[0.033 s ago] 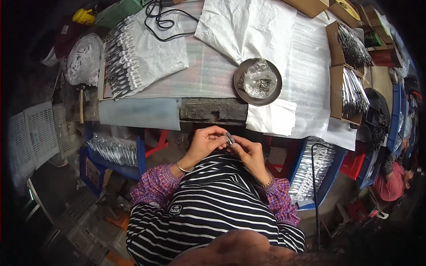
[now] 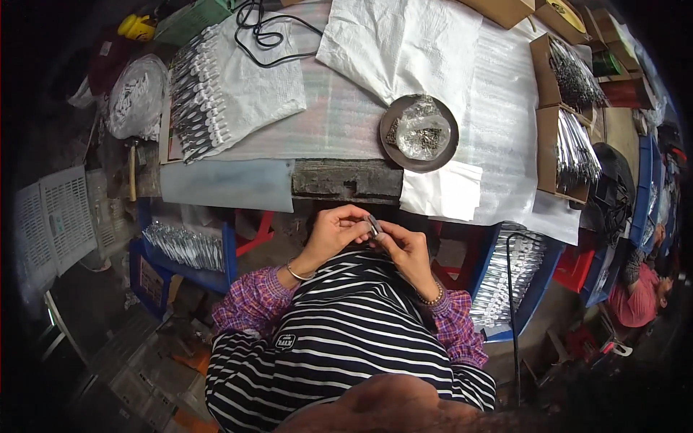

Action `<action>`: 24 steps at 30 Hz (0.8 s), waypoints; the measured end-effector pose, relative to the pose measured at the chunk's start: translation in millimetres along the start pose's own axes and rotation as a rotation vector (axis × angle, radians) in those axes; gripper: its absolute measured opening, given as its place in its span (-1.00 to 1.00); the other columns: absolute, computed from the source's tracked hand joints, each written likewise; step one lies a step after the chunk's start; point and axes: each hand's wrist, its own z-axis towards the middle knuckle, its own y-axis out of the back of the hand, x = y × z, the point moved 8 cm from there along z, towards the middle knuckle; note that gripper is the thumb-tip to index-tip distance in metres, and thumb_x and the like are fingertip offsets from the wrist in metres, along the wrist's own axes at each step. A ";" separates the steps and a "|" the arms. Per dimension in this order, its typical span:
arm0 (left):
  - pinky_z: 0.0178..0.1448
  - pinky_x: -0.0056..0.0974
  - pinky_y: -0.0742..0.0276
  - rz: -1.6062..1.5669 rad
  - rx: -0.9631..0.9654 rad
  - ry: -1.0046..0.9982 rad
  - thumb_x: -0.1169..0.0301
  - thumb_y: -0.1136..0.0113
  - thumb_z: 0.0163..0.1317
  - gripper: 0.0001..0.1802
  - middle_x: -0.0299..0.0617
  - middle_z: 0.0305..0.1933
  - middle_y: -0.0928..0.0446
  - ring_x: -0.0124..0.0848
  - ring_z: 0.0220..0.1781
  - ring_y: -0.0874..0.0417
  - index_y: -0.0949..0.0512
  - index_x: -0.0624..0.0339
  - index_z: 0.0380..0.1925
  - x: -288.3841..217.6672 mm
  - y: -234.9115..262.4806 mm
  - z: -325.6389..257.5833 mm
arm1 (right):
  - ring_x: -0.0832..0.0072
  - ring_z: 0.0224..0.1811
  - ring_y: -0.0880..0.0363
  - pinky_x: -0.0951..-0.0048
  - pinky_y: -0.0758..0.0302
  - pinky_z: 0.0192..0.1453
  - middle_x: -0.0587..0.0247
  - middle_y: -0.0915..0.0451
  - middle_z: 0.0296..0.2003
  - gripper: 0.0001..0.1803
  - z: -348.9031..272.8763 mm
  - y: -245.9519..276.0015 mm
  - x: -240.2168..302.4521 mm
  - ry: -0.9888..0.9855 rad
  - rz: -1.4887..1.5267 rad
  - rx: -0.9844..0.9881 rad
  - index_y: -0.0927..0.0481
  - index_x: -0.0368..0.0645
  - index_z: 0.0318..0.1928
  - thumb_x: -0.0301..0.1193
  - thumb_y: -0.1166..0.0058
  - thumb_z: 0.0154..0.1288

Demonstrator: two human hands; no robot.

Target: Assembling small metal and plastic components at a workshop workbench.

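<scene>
Close in front of my striped top, just off the table's near edge, both hands meet at a small dark grey metal piece [image 2: 375, 226]. My left hand [image 2: 338, 231] is closed, its thumb and fingertips pinching the piece from one side. My right hand [image 2: 406, 250] pinches it from the other side with thumb and forefinger. Fingers cover part of the piece, and its exact kind is too small to make out. Beyond my right hand, a round brown dish [image 2: 408, 164] on the table holds a clear plastic bag [image 2: 426, 138] with small dark metal parts.
White cloth bags [image 2: 271, 94] lie on the table, one beside a row of silver spoon-shaped pieces [image 2: 198, 94]. A black cable [image 2: 268, 43] loops at the back. Cardboard boxes [image 2: 548, 144] of thin metal pieces stand right. Blue crates [image 2: 229, 249] flank me below table height. Another person [image 2: 639, 296] sits far right.
</scene>
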 end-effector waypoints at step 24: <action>-0.43 -0.58 -0.39 0.104 0.001 0.125 0.54 -0.19 0.19 -0.80 -0.29 -0.33 -0.58 -0.66 -0.44 -0.50 -0.55 0.30 -0.17 9.6 1.1 1.6 | 0.65 -0.37 -0.56 0.66 -0.53 -0.25 0.17 -0.63 -0.28 -0.69 -2.8 -6.9 -19.5 -0.286 0.314 0.183 -0.50 -0.40 0.05 -0.53 0.01 0.33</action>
